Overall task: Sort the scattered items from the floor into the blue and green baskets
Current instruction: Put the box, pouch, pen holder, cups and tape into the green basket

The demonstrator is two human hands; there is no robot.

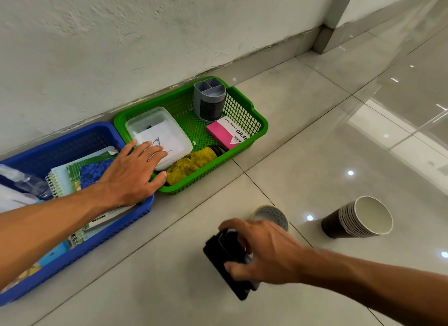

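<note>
Now we're mid-pickup: right hand [263, 251] curls its fingers round the black rectangular block [226, 265] on the floor at 6 o'clock; left hand [135, 170], fingers spread, rests over the blue basket [80, 249]. Next: lift and pick a basket, blue or green plastic mesh basket [257, 122] at 12.
</note>
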